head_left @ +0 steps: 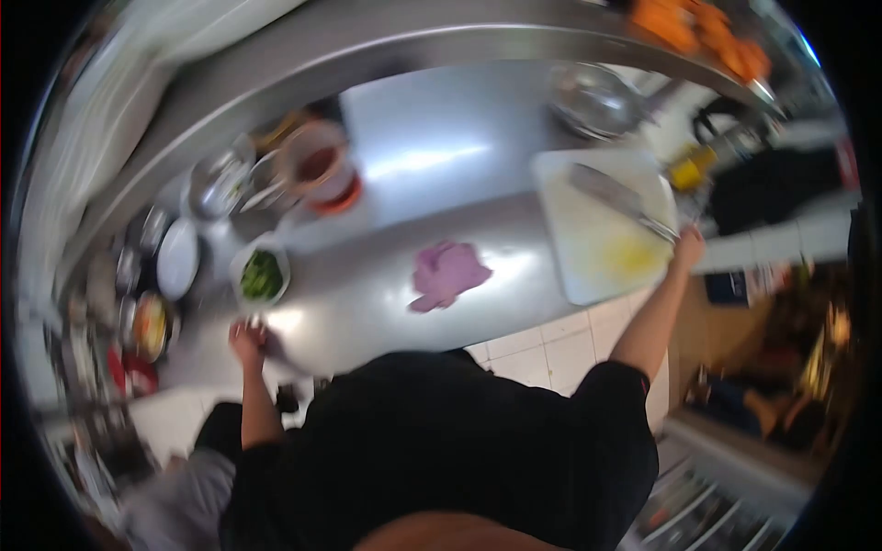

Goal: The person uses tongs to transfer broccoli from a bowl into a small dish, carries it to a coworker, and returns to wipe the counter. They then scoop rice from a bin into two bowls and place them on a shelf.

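At the right edge of the white cutting board [597, 262], my right hand [689, 248] is closed around the handle of a broad-bladed kitchen knife [606, 187]. Its blade lies flat over the upper part of the board, and a yellow stain marks the lower right. My left hand [246, 340] is at the counter's front edge, just below a white bowl [236, 275] of chopped greens [262, 275]. Its fingers look curled, and blur hides whether anything is in them. Between my hands a crumpled pinkish-purple cloth [448, 274] lies on the steel counter [367, 321].
A tall container with red contents [317, 163] stands at the back left, near metal bowls [220, 179] and a white oval dish [177, 259]. Behind the board sits a round metal bowl [595, 99]. A steel shelf edge [459, 41] runs along the back. Someone's grey-clad leg [179, 496] shows lower left.
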